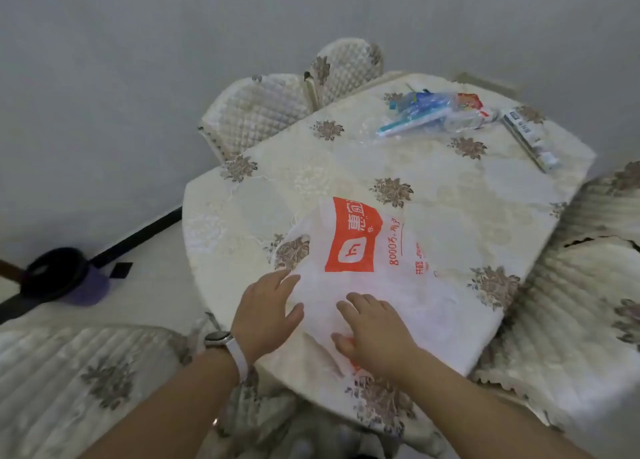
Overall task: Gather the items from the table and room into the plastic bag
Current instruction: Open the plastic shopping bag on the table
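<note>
Resting flat on plastic bag (349, 282) | left hand (265, 315), right hand (375, 332) | fingers spread, gripping nothing

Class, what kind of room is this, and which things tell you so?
Probably a home dining area: a table under a floral tablecloth, quilted chairs around it, and a mop bucket on the tiled floor.

Bag's (363, 285) near corner under right hand (374, 330)

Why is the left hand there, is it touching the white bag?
Touching. The head view shows the left hand lying flat on the white bag's near edge.
</note>
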The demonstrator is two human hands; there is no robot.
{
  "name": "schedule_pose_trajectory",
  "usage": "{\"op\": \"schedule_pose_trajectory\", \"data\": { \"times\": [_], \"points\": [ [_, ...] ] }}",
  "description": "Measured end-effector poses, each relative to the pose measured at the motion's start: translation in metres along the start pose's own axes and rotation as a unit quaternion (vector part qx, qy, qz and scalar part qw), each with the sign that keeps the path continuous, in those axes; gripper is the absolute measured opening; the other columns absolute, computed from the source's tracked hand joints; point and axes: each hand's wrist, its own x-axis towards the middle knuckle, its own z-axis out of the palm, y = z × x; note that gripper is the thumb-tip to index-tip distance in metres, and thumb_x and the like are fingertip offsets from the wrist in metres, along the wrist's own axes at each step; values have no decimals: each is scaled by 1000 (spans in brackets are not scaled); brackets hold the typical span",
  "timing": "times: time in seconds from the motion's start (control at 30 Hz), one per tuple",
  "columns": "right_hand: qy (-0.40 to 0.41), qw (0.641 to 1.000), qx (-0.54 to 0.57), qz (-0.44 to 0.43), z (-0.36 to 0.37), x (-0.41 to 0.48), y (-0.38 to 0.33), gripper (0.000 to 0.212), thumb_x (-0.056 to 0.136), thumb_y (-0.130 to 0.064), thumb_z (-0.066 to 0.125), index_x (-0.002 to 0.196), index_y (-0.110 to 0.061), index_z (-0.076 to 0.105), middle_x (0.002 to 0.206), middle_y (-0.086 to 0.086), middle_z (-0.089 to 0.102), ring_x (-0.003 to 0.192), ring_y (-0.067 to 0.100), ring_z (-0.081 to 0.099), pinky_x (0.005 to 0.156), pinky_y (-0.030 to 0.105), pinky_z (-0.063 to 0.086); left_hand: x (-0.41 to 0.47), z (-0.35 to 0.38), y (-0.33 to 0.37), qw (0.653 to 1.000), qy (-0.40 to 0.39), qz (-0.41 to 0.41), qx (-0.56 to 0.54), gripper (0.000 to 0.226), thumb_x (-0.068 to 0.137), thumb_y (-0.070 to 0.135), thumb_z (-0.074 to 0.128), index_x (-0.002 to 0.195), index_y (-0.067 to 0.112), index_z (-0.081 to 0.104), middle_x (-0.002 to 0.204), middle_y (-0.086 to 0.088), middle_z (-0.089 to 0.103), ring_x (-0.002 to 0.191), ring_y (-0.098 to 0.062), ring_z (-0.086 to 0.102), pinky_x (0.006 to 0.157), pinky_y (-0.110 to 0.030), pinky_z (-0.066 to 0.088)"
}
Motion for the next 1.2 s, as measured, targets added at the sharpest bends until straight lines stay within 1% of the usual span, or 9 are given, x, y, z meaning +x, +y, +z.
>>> {"op": "schedule_pose_trajectory", "data": {
  "times": [0.2, 0.4, 0.53, 0.67, 0.83, 0.93, 1.03, 1.1, 1.2],
  "points": [
    [-51, 997, 14, -49, 34, 41, 10, 75, 84, -68, 48, 143, -25, 31, 145, 3, 38, 129, 27, 40, 107, 42, 34, 9, 12, -4, 990, -9, -137, -44, 78, 80, 58, 30, 140, 14, 51, 142, -7, 51, 131, -28, 46, 106, -42, 39],
    [-55, 998, 21, -13, 57, 67, 10, 74, 83, -58, 52, 141, -19, 29, 132, 5, 44, 116, 26, 46, 94, 40, 43, 13, 22, -13, 985, -19, -155, -68, 79, 78, 60, 27, 142, 16, 49, 145, -3, 49, 133, -24, 43, 108, -37, 35],
    [-49, 998, 25, 4, 66, 77, 19, 46, 88, -41, 50, 126, -16, 50, 120, 5, 53, 102, 25, 53, 80, 37, 47, 26, 33, -37, 987, -58, -119, -88, 81, 79, 63, 30, 146, 19, 45, 150, -3, 44, 138, -22, 39, 110, -36, 32],
    [-8, 997, 63, 42, 67, 82, 23, 22, 90, -34, 49, 95, -16, 62, 94, 2, 58, 82, 22, 55, 64, 35, 46, 41, 48, -60, 979, -166, -48, -108, 85, 82, 72, 52, 151, 26, 32, 154, 2, 38, 139, -19, 36, 112, -36, 32],
    [28, 983, 131, 129, 43, 84, 30, 21, 98, -30, 46, 91, -16, 61, 88, -1, 58, 80, 18, 54, 69, 33, 46, 48, 56, -76, 982, -171, 57, -52, 116, 66, 97, 24, 150, 18, 35, 148, -5, 44, 134, -28, 40, 107, -44, 37],
    [53, 969, 161, 180, 24, 82, 37, 20, 99, -30, 43, 91, -20, 59, 85, -5, 57, 77, 16, 57, 68, 31, 47, 54, 64, -81, 987, -140, 67, -41, 100, 70, 90, 38, 137, 17, 54, 123, -8, 61, 112, -31, 54, 90, -44, 49],
    [75, 959, 163, 219, 7, 78, 43, 22, 101, -33, 41, 95, -23, 59, 84, -8, 59, 75, 12, 58, 66, 28, 47, 59, 75, -80, 993, -77, 86, -33, 54, 77, 63, 50, 98, 17, 70, 83, -4, 64, 78, -30, 60, 64, -37, 51],
    [95, 951, 158, 248, -1, 72, 46, 21, 101, -32, 41, 89, -21, 55, 78, -6, 58, 71, 15, 58, 59, 27, 43, 61, 79, -78, 992, -60, 96, -61, 37, 77, 47, 46, 77, 16, 66, 68, -2, 58, 64, -29, 57, 54, -36, 46],
    [135, 932, 164, 295, -12, 59, 54, 23, 101, -30, 41, 88, -15, 52, 75, 0, 59, 67, 19, 57, 60, 33, 47, 64, 74, -71, 987, -57, 69, -134, 21, 76, 36, 41, 68, 20, 52, 64, 1, 49, 64, -25, 46, 57, -36, 41]
  ]
}}
